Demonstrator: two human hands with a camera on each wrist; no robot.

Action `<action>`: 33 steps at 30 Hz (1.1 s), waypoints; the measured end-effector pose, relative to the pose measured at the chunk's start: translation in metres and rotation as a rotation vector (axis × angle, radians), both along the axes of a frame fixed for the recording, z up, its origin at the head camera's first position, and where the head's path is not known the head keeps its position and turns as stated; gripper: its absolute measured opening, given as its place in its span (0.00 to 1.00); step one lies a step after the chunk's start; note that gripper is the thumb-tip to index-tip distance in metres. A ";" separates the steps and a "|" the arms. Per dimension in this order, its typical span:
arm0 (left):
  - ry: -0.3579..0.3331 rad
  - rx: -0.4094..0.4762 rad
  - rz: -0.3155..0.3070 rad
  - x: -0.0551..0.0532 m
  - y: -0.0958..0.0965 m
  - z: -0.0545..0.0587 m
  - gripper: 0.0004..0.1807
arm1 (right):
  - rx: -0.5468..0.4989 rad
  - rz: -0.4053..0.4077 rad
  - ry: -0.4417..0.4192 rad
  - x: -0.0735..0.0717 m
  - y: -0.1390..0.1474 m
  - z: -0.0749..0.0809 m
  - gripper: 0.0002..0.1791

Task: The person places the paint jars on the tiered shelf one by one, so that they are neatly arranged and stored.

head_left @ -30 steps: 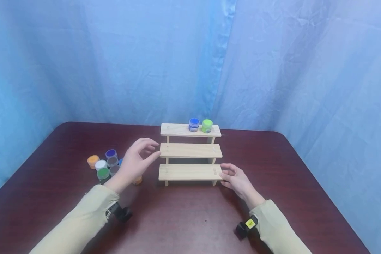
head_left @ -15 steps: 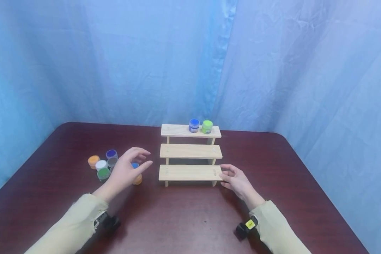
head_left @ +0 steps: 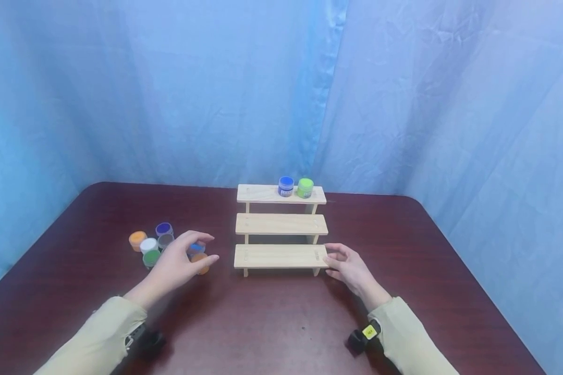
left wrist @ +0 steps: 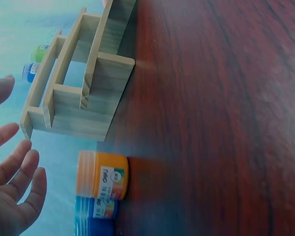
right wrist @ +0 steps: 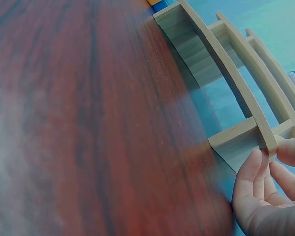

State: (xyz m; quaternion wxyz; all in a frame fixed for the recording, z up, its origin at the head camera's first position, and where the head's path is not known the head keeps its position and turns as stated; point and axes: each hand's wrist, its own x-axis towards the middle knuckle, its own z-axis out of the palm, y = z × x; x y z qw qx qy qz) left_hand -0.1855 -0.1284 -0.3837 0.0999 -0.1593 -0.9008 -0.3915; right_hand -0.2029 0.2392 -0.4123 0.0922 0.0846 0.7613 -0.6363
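tabletop, dark red, wide strip from right hand out to right edge, another from left jar group to left edge; front stretch runs between both forearms. far edge passes behind top shelf, blue curtain beyond. wooden stand, three steps, mid-table, gap of tabletop between its left end and left hand.

right hand: thumb on top, fingers curled underneath, pinching right end of lowest shelf. left hand: thumb and fingers spread well apart, gripping nothing, held above orange jar and blue jar; left wrist view puts both jars apart from the fingers, side by side, near stand's left end.

left of that hand, close group: second orange jar, white jar, green jar, purple jar, grey jar; hand hides part of it. top shelf, right half: dark blue jar, light green jar, upright, just beside each other.
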 end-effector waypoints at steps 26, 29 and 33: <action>-0.017 -0.075 -0.038 0.003 -0.016 -0.015 0.23 | -0.033 0.016 0.018 0.003 0.002 0.000 0.24; -0.030 -0.077 -0.036 0.003 -0.017 -0.015 0.23 | -0.033 0.016 0.019 0.003 0.001 0.000 0.24; -0.045 -0.082 -0.027 0.003 -0.018 -0.015 0.24 | -0.031 0.016 0.021 0.003 0.001 0.000 0.24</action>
